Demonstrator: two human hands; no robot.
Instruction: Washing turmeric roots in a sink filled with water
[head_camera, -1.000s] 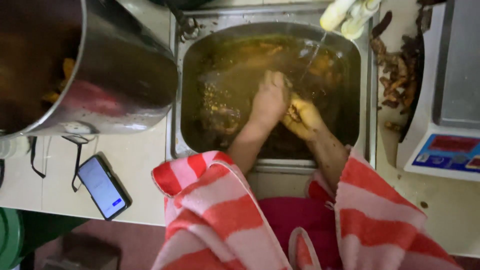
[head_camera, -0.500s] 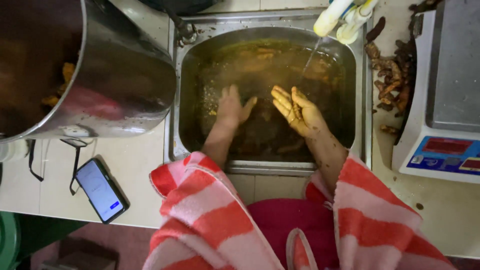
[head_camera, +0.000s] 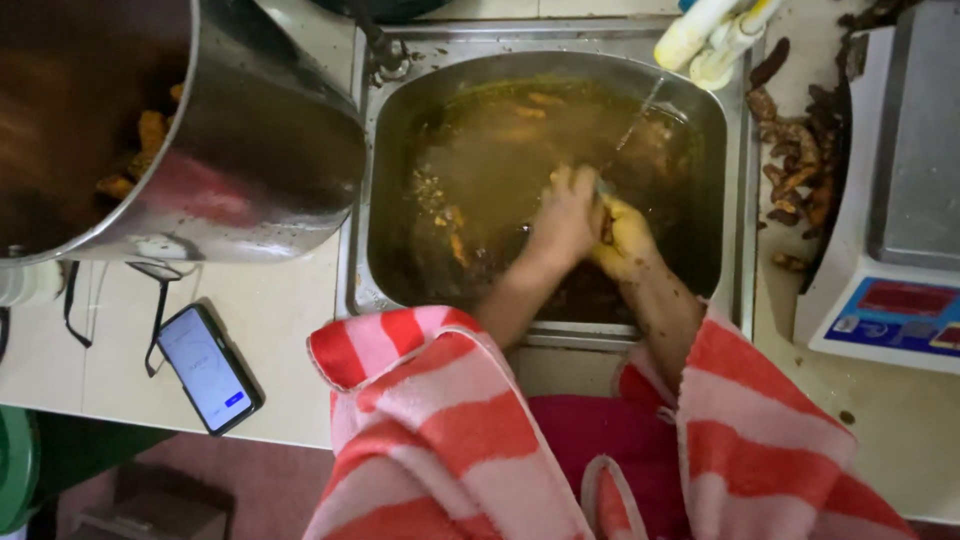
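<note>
One rectangular stainless-steel sink (head_camera: 740, 200), filled with murky brown water. One thin stream of water (head_camera: 630, 125) fell from above into it, landing by my hands.

Two hands, both mine, both stained yellow. My left hand (head_camera: 565, 215) and my right hand (head_camera: 625, 238) were pressed together over the water near the middle of the sink, fingers curled inward. Whether anything lay clasped between them I could not tell; the blur hid it.

Several orange-brown root pieces (head_camera: 450, 215) floated or lay in the water, left of my hands; the count was unclear through the murk.

One large round steel pot (head_camera: 270, 150), tilted, stood on the counter left of the sink, with a few orange pieces (head_camera: 150, 135) inside.

One black smartphone (head_camera: 208, 368), screen lit, lay on the pale counter (head_camera: 290, 330) below the pot.

One heap of dark brown roots (head_camera: 800, 160) lay right of the sink, against one white digital scale (head_camera: 890, 250).

Two red-and-white striped sleeves (head_camera: 440, 420) covered my arms.

Change from half a second before: my hands had then been apart, palms open and fingers spread; now they had come together and closed. The pot, phone and scale kept their places.
</note>
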